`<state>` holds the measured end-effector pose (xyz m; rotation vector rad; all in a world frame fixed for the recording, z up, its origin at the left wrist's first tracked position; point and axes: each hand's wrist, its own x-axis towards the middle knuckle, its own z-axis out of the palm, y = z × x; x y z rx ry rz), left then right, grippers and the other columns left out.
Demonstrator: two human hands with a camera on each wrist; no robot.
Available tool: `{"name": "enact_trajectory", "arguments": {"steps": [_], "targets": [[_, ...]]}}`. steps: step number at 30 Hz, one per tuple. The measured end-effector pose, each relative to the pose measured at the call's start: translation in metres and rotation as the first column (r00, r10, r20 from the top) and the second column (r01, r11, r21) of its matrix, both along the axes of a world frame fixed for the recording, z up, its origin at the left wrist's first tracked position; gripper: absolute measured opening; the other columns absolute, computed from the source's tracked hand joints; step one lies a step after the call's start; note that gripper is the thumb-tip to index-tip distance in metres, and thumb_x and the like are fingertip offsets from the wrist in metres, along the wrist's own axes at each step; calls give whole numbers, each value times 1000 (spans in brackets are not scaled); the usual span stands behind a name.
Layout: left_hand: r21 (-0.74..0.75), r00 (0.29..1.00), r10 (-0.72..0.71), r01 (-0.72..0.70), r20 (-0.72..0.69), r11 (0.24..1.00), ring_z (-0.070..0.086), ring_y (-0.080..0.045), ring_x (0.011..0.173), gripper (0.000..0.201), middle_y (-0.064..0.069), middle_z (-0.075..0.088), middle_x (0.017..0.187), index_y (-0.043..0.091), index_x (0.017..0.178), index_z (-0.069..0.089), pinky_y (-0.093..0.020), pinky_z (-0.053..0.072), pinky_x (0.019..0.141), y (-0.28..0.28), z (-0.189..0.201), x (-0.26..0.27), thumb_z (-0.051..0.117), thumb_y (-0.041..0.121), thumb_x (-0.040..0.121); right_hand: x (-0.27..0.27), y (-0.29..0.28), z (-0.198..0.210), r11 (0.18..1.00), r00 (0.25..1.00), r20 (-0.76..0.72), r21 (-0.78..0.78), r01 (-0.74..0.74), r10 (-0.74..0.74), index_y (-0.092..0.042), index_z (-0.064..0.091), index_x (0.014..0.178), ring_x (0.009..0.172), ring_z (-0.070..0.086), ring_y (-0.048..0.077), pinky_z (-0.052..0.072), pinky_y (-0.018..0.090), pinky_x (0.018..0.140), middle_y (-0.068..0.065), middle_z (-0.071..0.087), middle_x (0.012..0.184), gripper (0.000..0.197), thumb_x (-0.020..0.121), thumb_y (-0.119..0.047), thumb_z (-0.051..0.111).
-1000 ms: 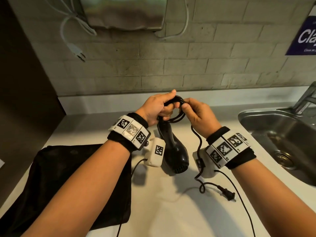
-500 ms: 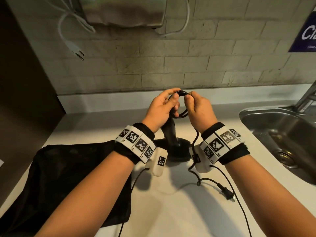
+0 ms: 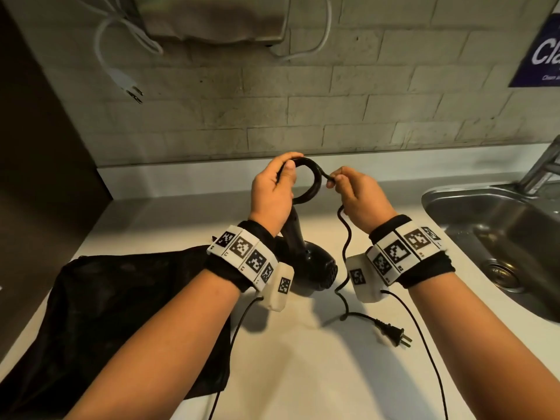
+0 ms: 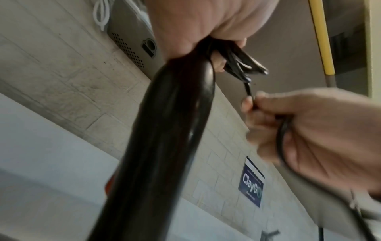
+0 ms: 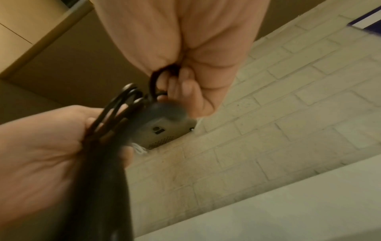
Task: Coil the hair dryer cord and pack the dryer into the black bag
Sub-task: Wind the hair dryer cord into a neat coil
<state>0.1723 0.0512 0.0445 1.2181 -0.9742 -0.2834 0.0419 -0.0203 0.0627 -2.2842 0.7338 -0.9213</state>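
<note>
A pale, smooth countertop (image 3: pixel 303 374) fills the lower head view beneath a wall of grey brick tile (image 3: pixel 303 116), with a stainless steel sink basin (image 3: pixel 500 225) at 3 o'clock and its metal faucet (image 3: pixel 542 168) above it. A limp black fabric bag (image 3: pixel 121 313) lies flat on the counter at 8 o'clock, touching nothing but the surface and partly hidden by the left forearm. Near the centre, a glossy black plastic hair dryer (image 3: pixel 315 268) stands head-down on the counter, its handle rising toward 12 o'clock into the left hand (image 3: pixel 272 192), whose fingers curl round the handle end and the gathered loops of the thin black power cord (image 3: pixel 315 183). Just beside it at 1 o'clock, the right hand (image 3: pixel 360 198) pinches a single strand of that cord between thumb and fingertips; the wrist views show the strand running from the loops into the pinch. Below the right hand the cord hangs in loose waves to the counter, ending at 5 o'clock in its black two-pin plug (image 3: pixel 394 331), which lies flat. A white cable with a plug (image 3: pixel 127 83) dangles on the wall at 10 o'clock, and a dark blue sign (image 3: pixel 542 53) hangs at 2 o'clock.
</note>
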Motion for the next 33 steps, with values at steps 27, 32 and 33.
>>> {"name": "enact_trajectory", "arguments": {"steps": [27,32,33], "targets": [[80,990,136,-138,28,987,56,-45,98,25,-31,64,104,3,107,64,-23,45,71,0,7,-15,44,12,95,-111,25,-62,943,864,-488,214,256,-124,-17,49,106,66,51,10,38,25,70,4,63,96,30,80,-6,58],[70,988,151,-154,43,986,57,-42,98,26,-31,64,103,2,107,64,-11,39,69,1,5,-14,44,12,95,-111,31,-83,899,790,-602,277,341,-114,-11,36,104,80,51,19,39,22,59,8,59,107,51,72,-24,73],[70,987,153,-155,40,985,57,-42,99,26,-31,64,103,2,107,64,-10,38,69,1,6,-14,44,12,95,-110,33,-85,893,766,-637,289,344,-89,-9,38,110,84,52,19,42,24,66,8,59,108,56,72,-31,73]]}}
